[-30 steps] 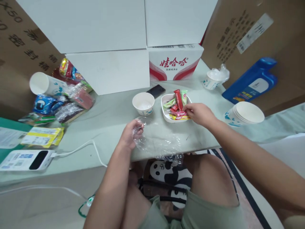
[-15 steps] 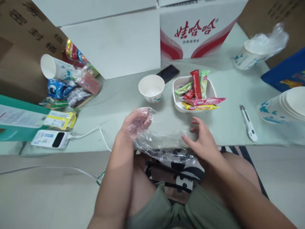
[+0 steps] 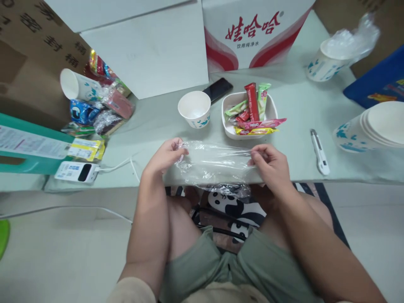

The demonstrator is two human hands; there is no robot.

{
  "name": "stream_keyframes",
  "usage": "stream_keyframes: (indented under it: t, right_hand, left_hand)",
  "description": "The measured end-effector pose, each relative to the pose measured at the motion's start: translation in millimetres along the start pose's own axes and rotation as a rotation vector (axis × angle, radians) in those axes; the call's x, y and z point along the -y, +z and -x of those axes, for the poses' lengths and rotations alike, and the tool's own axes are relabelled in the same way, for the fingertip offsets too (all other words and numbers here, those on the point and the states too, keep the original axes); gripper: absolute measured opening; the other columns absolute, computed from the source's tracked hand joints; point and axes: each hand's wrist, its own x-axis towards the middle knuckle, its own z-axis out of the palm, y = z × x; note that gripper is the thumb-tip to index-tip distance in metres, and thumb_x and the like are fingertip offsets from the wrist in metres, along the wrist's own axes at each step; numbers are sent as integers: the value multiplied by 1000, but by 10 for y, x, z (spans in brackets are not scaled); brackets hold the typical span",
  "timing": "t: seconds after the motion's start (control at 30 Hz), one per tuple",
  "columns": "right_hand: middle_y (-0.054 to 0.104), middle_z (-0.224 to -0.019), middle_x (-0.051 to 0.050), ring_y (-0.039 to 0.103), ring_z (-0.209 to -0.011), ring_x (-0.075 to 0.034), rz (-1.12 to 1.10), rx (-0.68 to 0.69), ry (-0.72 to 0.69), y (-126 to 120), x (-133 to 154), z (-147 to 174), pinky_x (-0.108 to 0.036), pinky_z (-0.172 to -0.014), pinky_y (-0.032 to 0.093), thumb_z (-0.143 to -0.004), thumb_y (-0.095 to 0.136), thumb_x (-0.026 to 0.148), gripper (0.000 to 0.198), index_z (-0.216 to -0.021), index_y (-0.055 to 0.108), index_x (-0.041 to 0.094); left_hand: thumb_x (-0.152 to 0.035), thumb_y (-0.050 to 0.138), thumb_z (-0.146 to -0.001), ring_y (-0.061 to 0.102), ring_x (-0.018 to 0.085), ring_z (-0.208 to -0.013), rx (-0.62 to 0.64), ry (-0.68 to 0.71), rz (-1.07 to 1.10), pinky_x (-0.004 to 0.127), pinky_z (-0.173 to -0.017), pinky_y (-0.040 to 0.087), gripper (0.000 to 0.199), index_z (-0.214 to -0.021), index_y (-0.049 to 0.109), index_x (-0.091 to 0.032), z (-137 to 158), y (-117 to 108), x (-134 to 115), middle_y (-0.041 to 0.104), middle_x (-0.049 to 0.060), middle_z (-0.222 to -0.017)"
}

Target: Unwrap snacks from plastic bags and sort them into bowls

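Note:
A clear plastic bag or sheet of film (image 3: 214,162) is stretched between my two hands at the table's front edge, its lower part sagging over my lap. My left hand (image 3: 167,155) pinches its left end between thumb and fingers. At the right end, my right hand (image 3: 269,164) pinches the plastic in the same way. Just beyond stands a paper cup (image 3: 194,109) with a blue-green print. To its right, a white plastic bowl (image 3: 273,111) holds several wrapped snack bars (image 3: 252,103) in red, green, pink and yellow.
A phone (image 3: 219,89) lies behind the cup. On the right are a box cutter (image 3: 320,153), stacked paper cups (image 3: 369,126) and a cup with crumpled plastic (image 3: 328,63). Wrapped snacks (image 3: 83,113) and a cabled white device (image 3: 77,171) sit left; a white carton (image 3: 151,54) stands behind.
My right hand has closed on the plastic's free end, where it was open before. The plastic, bunched around my left hand earlier, is now pulled out flat between both hands.

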Motion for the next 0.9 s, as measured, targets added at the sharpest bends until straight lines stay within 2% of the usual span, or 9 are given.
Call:
stream_keyframes:
  t: [0.1,0.2,0.27,0.37,0.47,0.53,0.63,0.8,0.9]
  right_hand:
    - [56,-65,4,47,-44,-11,-170,-182,85,-57,-156,-53,-26,-41,40,-83,68,52,30,-92,61,25]
    - [60,-78,0,62,-64,-17,-237,-355,26,-113,-307,-128,-29,-54,51,-81,68,62,45,-106,57,27]
    - [66,-96,-7,69,-90,-24,-289,-250,35,-156,-324,-134,-36,-70,58,-84,58,70,51,-112,56,27]
    - [70,-114,-12,69,-108,-30,-448,84,214,-185,-236,-64,-44,-81,60,-84,47,80,61,-106,63,25]
    - [74,-102,-10,71,-97,-27,-405,158,394,-136,-148,5,-37,-75,61,-68,78,64,48,-90,69,22]
    - [73,-89,-6,71,-81,-22,-298,57,424,-89,-133,5,-30,-63,58,-65,82,50,37,-84,67,21]
    - [71,-84,-2,62,-57,-14,-206,-155,359,-56,-150,-43,-24,-46,48,-75,71,44,25,-88,65,22]
    - [66,-77,1,43,-40,-8,-168,-327,252,-101,-164,-102,-23,-35,31,-82,61,34,17,-95,62,23]
    - [62,-73,2,43,-41,-7,-178,-357,217,-123,-174,-110,-23,-36,30,-84,62,36,18,-95,61,23]
  left_hand:
    - [-21,70,-60,52,11,-53,74,-29,7,23,-53,37,16,-65,55,-20,16,7,2,64,0,-61]
    - [-22,72,-62,55,12,-55,104,-47,45,23,-54,39,15,-73,63,-19,13,73,1,68,3,-65]
    - [-23,72,-63,58,13,-60,94,-35,103,23,-56,40,17,-78,65,-19,-8,151,1,69,3,-69]
    - [-26,69,-66,63,14,-70,40,-15,188,22,-59,42,15,-77,60,-19,-69,282,8,68,3,-77]
    - [-23,57,-72,62,16,-72,-62,4,98,26,-63,46,6,-77,54,-20,-154,344,61,66,2,-81]
    - [-18,50,-74,58,17,-68,-162,61,-151,29,-67,45,5,-76,53,-21,-213,330,123,61,1,-74]
    - [-11,46,-76,54,17,-68,-277,160,-475,30,-71,41,14,-79,54,-22,-285,279,209,57,0,-69]
    - [-28,44,-93,56,17,-64,-264,108,-369,27,-64,41,16,-96,58,-21,-318,245,241,64,0,-72]
    - [-52,44,-96,56,18,-62,-164,70,-341,28,-61,41,38,-93,62,-19,-263,174,226,61,1,-63]
